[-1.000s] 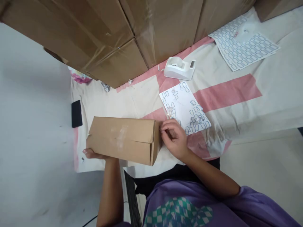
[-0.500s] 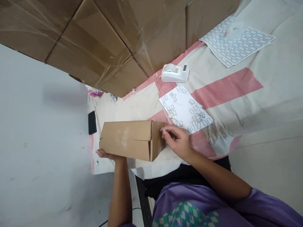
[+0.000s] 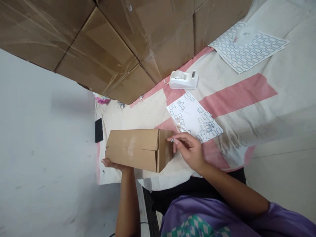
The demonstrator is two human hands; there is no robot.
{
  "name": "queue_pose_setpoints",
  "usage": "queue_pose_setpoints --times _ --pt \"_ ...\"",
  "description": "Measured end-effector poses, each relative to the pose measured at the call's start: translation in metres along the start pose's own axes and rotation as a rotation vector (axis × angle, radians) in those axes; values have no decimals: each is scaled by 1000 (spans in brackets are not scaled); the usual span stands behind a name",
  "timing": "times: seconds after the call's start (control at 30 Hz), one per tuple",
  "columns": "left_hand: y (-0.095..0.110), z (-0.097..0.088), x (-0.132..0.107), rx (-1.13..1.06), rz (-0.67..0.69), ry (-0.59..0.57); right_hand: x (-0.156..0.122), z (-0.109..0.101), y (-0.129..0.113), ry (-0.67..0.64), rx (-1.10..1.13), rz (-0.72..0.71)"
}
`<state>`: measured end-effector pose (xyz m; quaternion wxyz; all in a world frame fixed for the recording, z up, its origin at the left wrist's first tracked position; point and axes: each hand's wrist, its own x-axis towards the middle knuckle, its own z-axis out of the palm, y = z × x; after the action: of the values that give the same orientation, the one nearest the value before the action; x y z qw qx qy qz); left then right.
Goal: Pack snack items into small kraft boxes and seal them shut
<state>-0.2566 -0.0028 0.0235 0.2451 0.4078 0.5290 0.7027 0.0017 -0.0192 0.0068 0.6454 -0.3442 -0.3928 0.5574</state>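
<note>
The left hand (image 3: 115, 164) supports 1 cardboard box (image 3: 133, 144) over the cloth (image 3: 123, 115); its fingers are mostly hidden, so I cannot tell their grip. The right fingers (image 3: 181, 135) pinch 1 small shiny piece (image 3: 172, 140) at the box's end.

hands (image 3: 190, 152): 2 | held carton (image 3: 133, 146): 1 | pinched piece (image 3: 172, 140): 1 | tape dispenser (image 3: 184, 80): 1 | black slab (image 3: 99, 130): 1

My box (image 3: 133, 150) is matt cardboard, its tape strip (image 3: 131, 145) glossy. The stack (image 3: 108, 49) is cardboard under shiny, creased film. I see smooth plastic on the dispenser (image 3: 184, 81), matt paper in the sheet (image 3: 191, 115), wrinkled, dull fabric in the cloth (image 3: 242, 95); my shirt (image 3: 182, 209) is matt fabric, the wall (image 3: 49, 141) scuffed.
</note>
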Motion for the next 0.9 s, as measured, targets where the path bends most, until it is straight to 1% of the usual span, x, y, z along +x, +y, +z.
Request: queue_pose_setpoints --times 0.07,0.13,0.3,0.4,0.53,0.63,0.73,0.9 --pt "1 2 -1 -85 20 54 4 -1 -2 5 -86 -78" --pt "1 3 -1 -115 19 63 8 -2 -3 5 -142 -90" --pt "0 0 -1 -141 13 51 8 -2 -2 -87 -50 159" --pt "-1 -3 -1 -147 23 40 7 -1 -3 -89 -62 200" --pt "-2 -5 -2 -181 -4 42 5 0 -2 -93 -47 176" --pt "-2 -2 -2 -186 18 77 2 -1 1 -114 -49 136" --pt "-1 1 -2 -171 42 79 0 -2 3 -150 -64 101" --pt "3 1 -4 -195 -18 74 0 -4 4 -176 -130 31"
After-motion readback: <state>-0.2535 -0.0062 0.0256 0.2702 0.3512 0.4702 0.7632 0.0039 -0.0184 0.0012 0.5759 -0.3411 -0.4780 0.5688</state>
